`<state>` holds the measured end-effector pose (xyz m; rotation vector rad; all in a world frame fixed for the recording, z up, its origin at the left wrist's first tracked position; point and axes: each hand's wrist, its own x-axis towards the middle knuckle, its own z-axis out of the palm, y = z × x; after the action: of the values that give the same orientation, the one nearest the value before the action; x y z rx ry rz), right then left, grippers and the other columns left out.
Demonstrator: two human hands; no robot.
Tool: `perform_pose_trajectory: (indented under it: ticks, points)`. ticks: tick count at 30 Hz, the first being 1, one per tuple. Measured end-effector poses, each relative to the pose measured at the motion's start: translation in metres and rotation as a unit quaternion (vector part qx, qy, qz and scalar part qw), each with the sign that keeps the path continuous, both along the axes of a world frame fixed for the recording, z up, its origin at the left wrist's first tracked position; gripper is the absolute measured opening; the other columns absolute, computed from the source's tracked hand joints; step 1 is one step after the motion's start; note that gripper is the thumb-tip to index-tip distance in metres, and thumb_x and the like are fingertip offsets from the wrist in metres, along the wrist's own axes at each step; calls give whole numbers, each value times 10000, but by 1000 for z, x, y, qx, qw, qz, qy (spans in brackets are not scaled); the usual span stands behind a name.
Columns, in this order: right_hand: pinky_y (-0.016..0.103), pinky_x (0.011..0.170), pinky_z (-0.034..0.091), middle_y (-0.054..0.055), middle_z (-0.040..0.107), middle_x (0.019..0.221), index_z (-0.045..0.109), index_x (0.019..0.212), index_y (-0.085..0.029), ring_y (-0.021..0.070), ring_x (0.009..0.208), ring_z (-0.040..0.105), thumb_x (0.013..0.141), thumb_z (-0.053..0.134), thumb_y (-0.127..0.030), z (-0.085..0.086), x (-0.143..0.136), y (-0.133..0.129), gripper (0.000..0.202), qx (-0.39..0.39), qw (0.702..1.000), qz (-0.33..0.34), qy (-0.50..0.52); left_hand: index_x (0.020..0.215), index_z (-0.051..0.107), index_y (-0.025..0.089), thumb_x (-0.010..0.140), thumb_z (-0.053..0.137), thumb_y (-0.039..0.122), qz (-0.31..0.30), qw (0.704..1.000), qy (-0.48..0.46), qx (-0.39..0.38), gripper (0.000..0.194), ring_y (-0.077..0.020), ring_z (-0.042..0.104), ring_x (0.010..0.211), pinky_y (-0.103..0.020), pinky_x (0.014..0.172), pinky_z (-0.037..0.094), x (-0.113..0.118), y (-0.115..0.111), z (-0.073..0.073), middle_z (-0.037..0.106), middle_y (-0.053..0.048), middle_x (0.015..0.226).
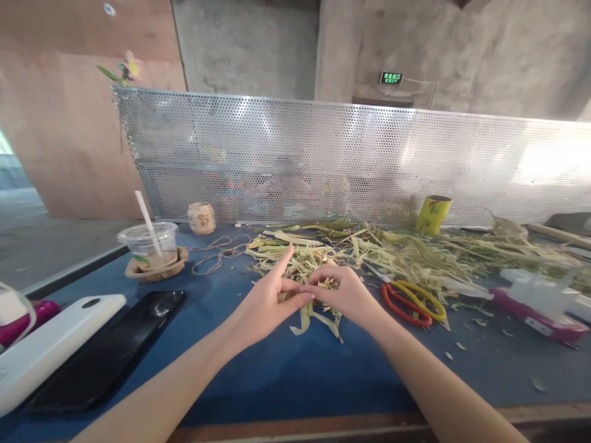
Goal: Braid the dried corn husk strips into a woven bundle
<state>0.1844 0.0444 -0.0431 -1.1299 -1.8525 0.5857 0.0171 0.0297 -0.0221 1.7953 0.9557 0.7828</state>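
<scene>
My left hand [265,301] and my right hand [348,295] meet at the middle of the table, fingertips almost touching. Between their pinched fingers is a braid of pale dried leaf strips [329,283], partly hidden by the fingers. Loose strip ends [302,321] hang below it toward me. One finger of the left hand points up while its thumb presses inward. The right thumb and fingers are curled together. Just beyond lies a heap of dried leaf strips [272,246]. Scissors [410,304] with one red and one yellow handle loop rest right of my right hand.
Leftward are a lidded plastic cup [150,246] in a cardboard holder, a black phone [111,344], a white oblong device [60,347] and thin cord [221,253]. A yellow can [433,215] and a purple-and-white packet [538,314] stand rightward. A perforated metal screen [323,160] borders the back.
</scene>
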Motion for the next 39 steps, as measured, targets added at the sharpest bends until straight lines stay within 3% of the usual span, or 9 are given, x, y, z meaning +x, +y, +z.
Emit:
perform_pose_trajectory:
  ticks: [7, 14, 20, 26, 33, 36, 39]
  points:
    - [274, 626, 453, 1, 593, 636, 613, 544, -206, 141, 636, 558, 658, 634, -161, -4, -7, -3, 124, 61, 993, -20, 95, 1415, -52, 201, 764, 601, 325, 14, 999, -53, -2, 930, -228, 629, 924, -393, 844, 454, -2, 3, -3, 690, -78, 967]
    - [281, 625, 461, 14, 591, 661, 625, 568, -204, 154, 673, 559, 651, 658, -225, -4, -10, -6, 92, 38, 992, -21, 118, 1394, -159, 216, 785, 583, 286, 0, 998, -66, 11, 962, -191, 643, 833, -338, 785, 485, -2, -1, 2, 697, -63, 941]
    - [318, 694, 482, 38, 654, 747, 670, 653, -218, 182, 753, 590, 688, 635, -230, -3, -11, -9, 51, 87, 990, -26, 106, 1368, -232, 192, 761, 610, 304, 21, 999, -48, 14, 1044, -202, 643, 820, -336, 746, 482, -5, 1, 0, 710, -49, 861]
    - [291, 638, 495, 31, 689, 747, 696, 646, -212, 178, 717, 626, 697, 636, -268, -4, -7, -5, 96, -10, 994, 21, 106, 1349, -274, 178, 736, 638, 286, 34, 998, -51, -2, 1104, -217, 650, 845, -385, 816, 470, -3, 0, 0, 711, -63, 880]
    - [285, 651, 467, 13, 663, 673, 654, 594, -203, 162, 658, 599, 658, 676, -266, -5, -8, -3, 93, 52, 980, -42, 188, 1368, -236, 163, 735, 645, 301, -19, 998, -47, -22, 1094, -243, 646, 874, -409, 835, 450, 0, 0, -7, 711, -88, 865]
    - [290, 628, 449, 22, 657, 691, 657, 658, -199, 163, 646, 582, 709, 629, -308, -3, -5, -2, 123, 44, 986, -55, 149, 1386, -190, 174, 732, 649, 332, -17, 999, -42, -31, 1076, -242, 641, 856, -389, 799, 446, 0, 2, -9, 706, -89, 854]
    - [307, 682, 421, 30, 645, 798, 634, 797, -204, 170, 721, 569, 755, 581, -319, 0, 0, -5, 134, 89, 993, -51, 55, 1391, -174, 189, 726, 652, 349, 17, 997, -66, -45, 1072, -205, 622, 713, -326, 647, 440, -2, 7, -10, 696, -69, 819]
